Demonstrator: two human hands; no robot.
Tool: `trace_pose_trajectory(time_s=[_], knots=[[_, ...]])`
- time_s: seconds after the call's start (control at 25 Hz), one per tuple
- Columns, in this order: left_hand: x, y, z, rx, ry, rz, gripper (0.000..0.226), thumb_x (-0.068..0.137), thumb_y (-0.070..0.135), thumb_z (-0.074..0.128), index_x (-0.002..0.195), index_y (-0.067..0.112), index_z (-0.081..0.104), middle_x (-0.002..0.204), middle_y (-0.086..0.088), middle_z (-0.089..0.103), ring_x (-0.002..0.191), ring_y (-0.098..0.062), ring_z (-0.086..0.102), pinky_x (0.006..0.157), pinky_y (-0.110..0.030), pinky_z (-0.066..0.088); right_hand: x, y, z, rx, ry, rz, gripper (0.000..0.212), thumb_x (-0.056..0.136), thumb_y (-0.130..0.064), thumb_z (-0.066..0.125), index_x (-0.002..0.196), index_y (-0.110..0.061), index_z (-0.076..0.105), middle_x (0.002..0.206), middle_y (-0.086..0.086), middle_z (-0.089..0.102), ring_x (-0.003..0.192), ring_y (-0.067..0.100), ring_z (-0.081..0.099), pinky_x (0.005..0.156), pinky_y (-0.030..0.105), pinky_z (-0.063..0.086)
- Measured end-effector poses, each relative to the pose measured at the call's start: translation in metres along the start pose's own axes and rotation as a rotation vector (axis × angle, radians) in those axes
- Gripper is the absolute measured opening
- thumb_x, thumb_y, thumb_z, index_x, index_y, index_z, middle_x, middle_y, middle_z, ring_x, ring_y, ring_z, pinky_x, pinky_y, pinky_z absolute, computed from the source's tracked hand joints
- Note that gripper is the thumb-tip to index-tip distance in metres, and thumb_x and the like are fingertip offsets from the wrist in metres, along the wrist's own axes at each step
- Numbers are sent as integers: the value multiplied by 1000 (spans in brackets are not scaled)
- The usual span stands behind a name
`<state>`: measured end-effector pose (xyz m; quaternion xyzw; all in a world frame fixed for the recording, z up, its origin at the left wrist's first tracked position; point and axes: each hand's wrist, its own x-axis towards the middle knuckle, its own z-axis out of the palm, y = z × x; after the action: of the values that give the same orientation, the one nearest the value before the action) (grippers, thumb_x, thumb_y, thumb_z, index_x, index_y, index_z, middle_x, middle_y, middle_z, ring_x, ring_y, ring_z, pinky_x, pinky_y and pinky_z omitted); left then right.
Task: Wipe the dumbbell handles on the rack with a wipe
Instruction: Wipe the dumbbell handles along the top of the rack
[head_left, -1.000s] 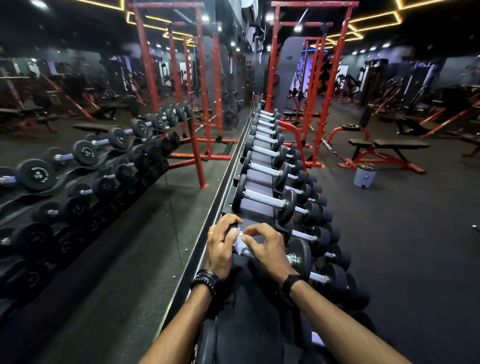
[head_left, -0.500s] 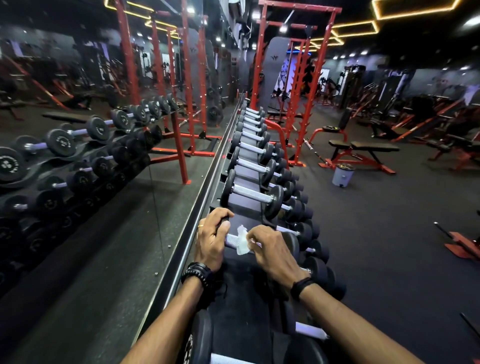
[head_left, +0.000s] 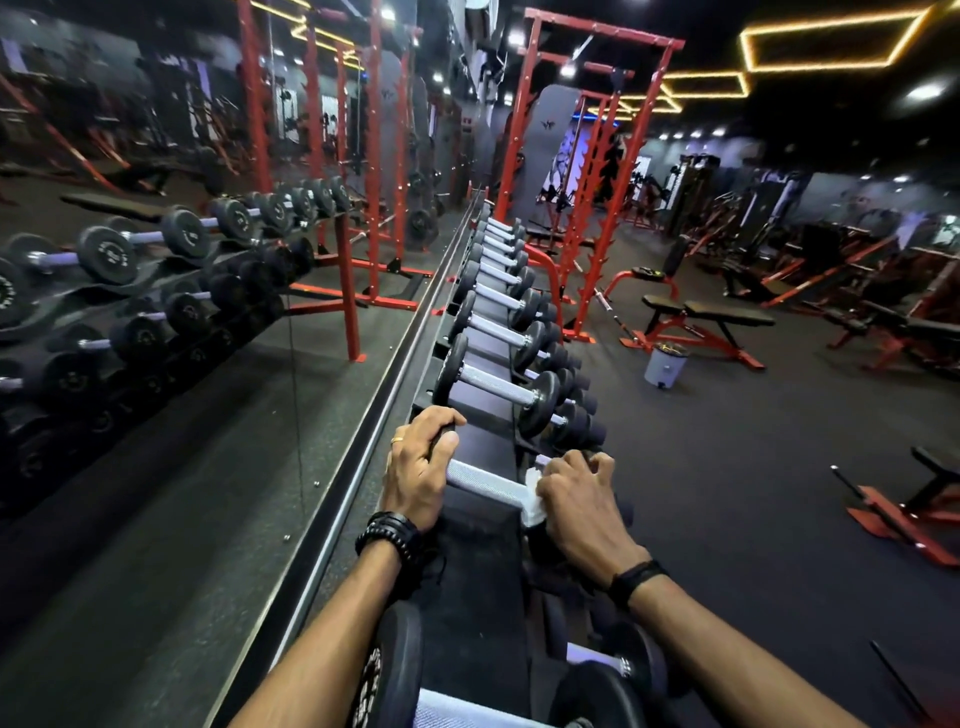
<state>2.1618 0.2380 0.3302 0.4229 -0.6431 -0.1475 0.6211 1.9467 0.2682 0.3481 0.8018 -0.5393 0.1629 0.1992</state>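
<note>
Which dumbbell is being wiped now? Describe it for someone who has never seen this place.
Follow the long rack beside the mirror wall. On its top row, find the dumbbell between both hands; only its handle carries a white wipe, held by the right hand.

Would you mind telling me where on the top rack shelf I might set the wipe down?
Bare shelf pad lies below the handle between the left hand and right hand. Beyond, the dumbbells sit crowded.

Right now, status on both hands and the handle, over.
Left hand grips the dumbbell's left head. Right hand presses the wipe round the handle at its right end. Nothing in the way.
</note>
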Motion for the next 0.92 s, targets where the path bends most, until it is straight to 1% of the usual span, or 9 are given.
trace_pose_trajectory(time_s=[0.08,0.2,0.32,0.44,0.6,0.68,0.76,0.84,0.92], knots=[[0,0,0,-1,-13,-21,30,91,39,41,102,24,65,100,16,62,88,-15,57,86,-39,44,13,-16,-3,58,-29,12,3,69,-18,61,68,-21,60,72,-4,59,73,23,59,67,37,16],[1,3,-2,3,-22,-9,29,92,37,41,103,24,64,105,16,62,96,-13,59,91,-45,44,40,-54,-11,319,-47,-35,23,71,-13,59,91,-23,65,79,-1,63,78,24,59,68,39,22],[0,5,-4,-10,-42,13,28,94,35,41,104,22,63,104,14,62,96,-12,60,88,-50,45,53,-79,-19,451,-76,-34,14,71,-7,56,73,-20,59,72,2,62,77,28,59,68,39,29],[-2,6,-3,-4,-33,2,31,94,37,39,104,22,64,107,14,62,98,-9,59,92,-45,43,47,-50,-19,325,-218,83,18,77,-11,59,66,-22,51,65,-1,56,84,25,60,69,36,22],[-3,8,0,3,-8,-6,32,93,38,39,103,22,65,108,16,63,99,-4,57,94,-37,40,41,-8,-16,30,-413,116,8,85,-26,60,79,-23,57,90,6,70,97,28,63,73,32,23],[-3,7,-1,6,-3,-12,33,93,38,39,103,21,65,109,15,63,100,-6,57,93,-36,40,57,-29,-15,309,-460,125,9,83,-13,56,84,-13,65,89,12,69,90,33,64,71,32,37],[-3,8,-2,3,-16,4,34,93,38,38,104,20,65,108,14,63,99,-8,58,93,-38,42,74,-59,-20,639,-455,108,17,81,-9,53,86,-4,68,79,15,65,77,27,60,65,32,40],[-3,11,-3,17,-25,17,34,94,38,38,104,19,64,107,13,62,98,-6,57,92,-37,42,82,-71,-22,731,-410,58,26,77,-19,52,85,-1,68,80,17,68,76,25,61,67,34,44],[-4,11,-4,25,-31,14,34,94,38,38,104,19,64,108,14,61,99,-4,56,92,-34,41,77,-55,-14,706,-462,37,27,75,-11,48,88,-3,71,87,16,72,84,25,65,77,36,50]])
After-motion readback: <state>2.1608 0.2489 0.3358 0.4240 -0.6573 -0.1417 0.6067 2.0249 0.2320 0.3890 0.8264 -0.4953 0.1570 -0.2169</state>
